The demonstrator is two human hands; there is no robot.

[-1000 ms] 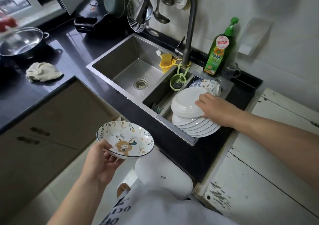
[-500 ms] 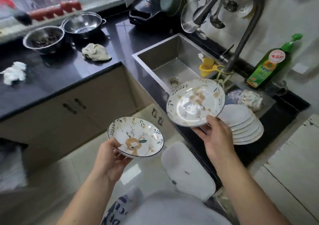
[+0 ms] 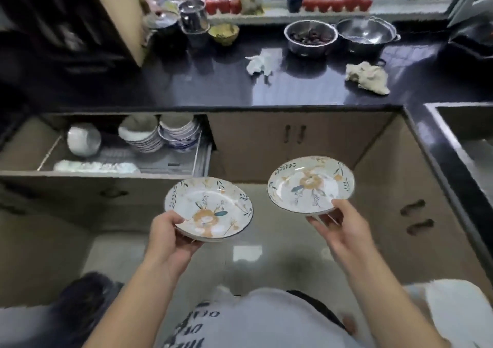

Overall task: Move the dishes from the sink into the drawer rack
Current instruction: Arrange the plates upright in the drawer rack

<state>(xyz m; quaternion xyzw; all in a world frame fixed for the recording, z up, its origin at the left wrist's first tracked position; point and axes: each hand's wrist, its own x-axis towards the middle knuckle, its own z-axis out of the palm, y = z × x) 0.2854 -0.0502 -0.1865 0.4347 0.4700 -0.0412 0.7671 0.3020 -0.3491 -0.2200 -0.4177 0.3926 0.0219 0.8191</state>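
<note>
The left hand (image 3: 170,237) grips 1 patterned plate (image 3: 209,209) at its near rim, thumb on top and fingers curled beneath; the right hand (image 3: 340,227) grips a 2nd plate (image 3: 310,184) the same way. Both plates are held level above the floor, in front of the open drawer rack (image 3: 170,160), apart from each other. Each is white and shallow, with a dark rim, leaf sprigs and an orange figure in the centre. In the rack stand 2 stacks of bowls (image 3: 162,134).

The open drawer (image 3: 106,172) has bare rack at its right front; stacked bowls (image 3: 160,134) fill the back.
</note>
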